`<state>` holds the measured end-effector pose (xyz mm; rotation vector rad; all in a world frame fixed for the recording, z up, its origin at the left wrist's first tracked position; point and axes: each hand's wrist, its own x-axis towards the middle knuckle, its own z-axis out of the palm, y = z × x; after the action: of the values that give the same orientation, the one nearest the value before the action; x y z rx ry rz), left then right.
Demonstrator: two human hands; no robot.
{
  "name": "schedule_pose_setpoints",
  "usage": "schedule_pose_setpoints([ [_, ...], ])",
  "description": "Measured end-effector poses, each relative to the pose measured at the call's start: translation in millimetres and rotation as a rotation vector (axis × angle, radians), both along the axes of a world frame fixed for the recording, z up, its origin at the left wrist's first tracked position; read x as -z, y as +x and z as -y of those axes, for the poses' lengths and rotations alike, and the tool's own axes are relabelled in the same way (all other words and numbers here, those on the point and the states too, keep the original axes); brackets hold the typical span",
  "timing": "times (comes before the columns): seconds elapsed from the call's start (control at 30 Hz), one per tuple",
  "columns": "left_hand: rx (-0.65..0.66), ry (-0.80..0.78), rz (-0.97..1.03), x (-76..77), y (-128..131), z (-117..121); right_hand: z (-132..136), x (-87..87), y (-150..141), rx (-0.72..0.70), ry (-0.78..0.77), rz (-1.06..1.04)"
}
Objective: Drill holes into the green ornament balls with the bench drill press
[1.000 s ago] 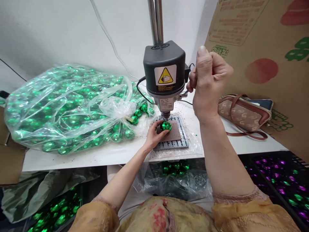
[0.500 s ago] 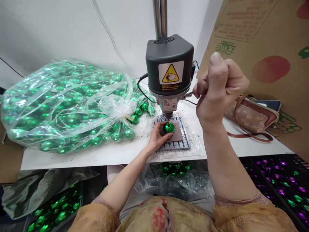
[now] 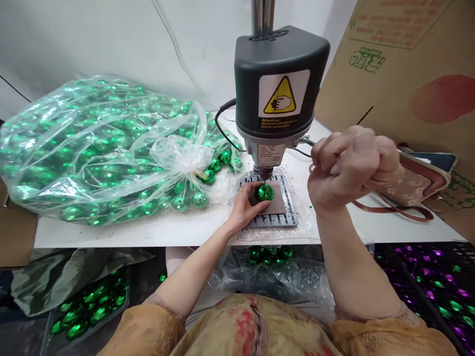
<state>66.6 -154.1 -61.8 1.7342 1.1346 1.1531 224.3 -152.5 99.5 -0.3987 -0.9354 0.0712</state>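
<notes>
My left hand (image 3: 246, 206) pinches a shiny green faceted ball (image 3: 264, 192) between thumb and fingers. It holds the ball on a brown board (image 3: 276, 203) lying on the slotted metal base (image 3: 291, 217) of a small drill press (image 3: 282, 79). From the chuck (image 3: 265, 173) the thin bit reaches down to the top of the ball; how deep it goes I cannot tell. Raised at the right of the press, my right hand (image 3: 352, 170) is closed around the press's feed lever (image 3: 307, 141), most of which the fingers hide.
A large clear plastic bag (image 3: 104, 153) full of green balls lies at the left. On the right stand a cardboard box (image 3: 401, 64) and a brown purse (image 3: 415, 180). Below the table edge, a bin (image 3: 89, 306) holds green balls; purple and green balls (image 3: 430, 277) lie lower right.
My right hand has come down and turned over with the lever. My left hand still holds the ball under the bit. The view has shifted slightly, and the press head looks larger.
</notes>
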Motion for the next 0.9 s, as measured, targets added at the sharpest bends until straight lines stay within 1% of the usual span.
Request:
schedule_pose_setpoints([
  [0.1, 0.006, -0.016, 0.001, 0.7, 0.2, 0.3, -0.3, 2.9, 0.9, -0.008, -0.009, 0.009],
  [0.23, -0.001, -0.025, 0.001, 1.1, 0.6, 0.3, -2.5, 7.5, 2.4, -0.053, 0.073, 0.028],
  [0.43, -0.003, -0.016, -0.009, 0.4, 0.4, 0.5, -8.2, 13.6, 2.1, -0.040, 0.127, 0.003],
  [0.53, -0.007, -0.006, -0.019, -0.2, 0.3, 0.7, -9.6, 16.2, 2.0, -0.009, 0.161, -0.008],
  [0.7, -0.014, -0.001, -0.007, -0.7, 0.7, 0.7, -8.1, 19.3, 4.5, 0.033, 0.111, 0.027],
  [0.9, -0.015, -0.005, 0.013, 1.0, 1.1, 1.2, -4.6, 31.2, 6.4, 0.019, 0.158, 0.091],
])
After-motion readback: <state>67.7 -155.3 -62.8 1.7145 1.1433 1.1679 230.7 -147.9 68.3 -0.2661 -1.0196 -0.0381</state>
